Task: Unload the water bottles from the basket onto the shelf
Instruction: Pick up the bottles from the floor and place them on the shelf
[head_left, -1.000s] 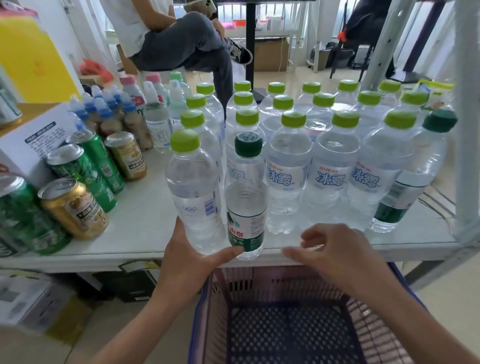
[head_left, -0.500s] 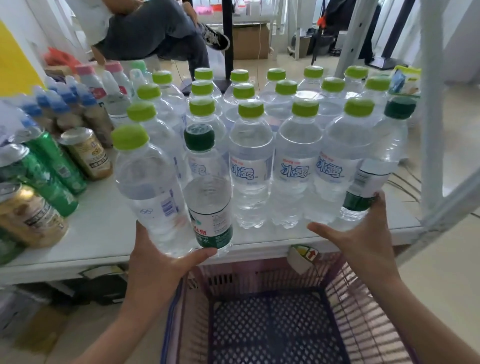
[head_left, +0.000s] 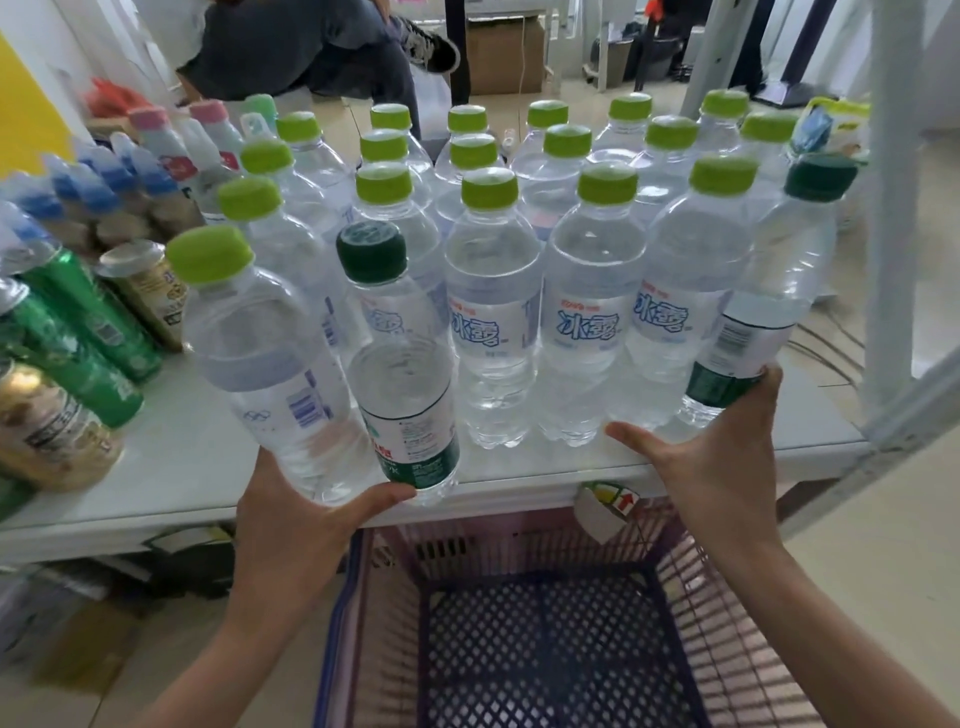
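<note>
My left grip (head_left: 306, 514) grasps the base of a tilted lime-capped bottle (head_left: 270, 364). The palm sits under it and the thumb reaches right across the foot of the near dark-capped bottle (head_left: 402, 395). Both bottle bases sit at the shelf's front edge, and the tilted one leans left and toward me.

My right grip (head_left: 727, 457) is spread wide. The thumb lies flat on the shelf (head_left: 182, 467) and points left, just in front of the labelled bottles (head_left: 592, 312). The fingers go round the outer side of the far-right dark-capped bottle (head_left: 769, 291), low on its label. They are hidden behind it, so I cannot tell whether they clasp it or only press it.

Between my two grips, the three labelled bottles stand shoulder to shoulder a little back from the edge. More lime-capped rows are packed close behind them.

To the left, a strip of white shelf lies between the tilted bottle and the cans (head_left: 78, 353). To the right, a narrow strip of shelf lies between the far-right bottle and the white post (head_left: 891, 208), where the shelf ends.

The basket (head_left: 493, 540) sits directly below the front edge, between my forearms, with its dark mesh floor in view. A seated person (head_left: 311, 47) is beyond the back rows.
</note>
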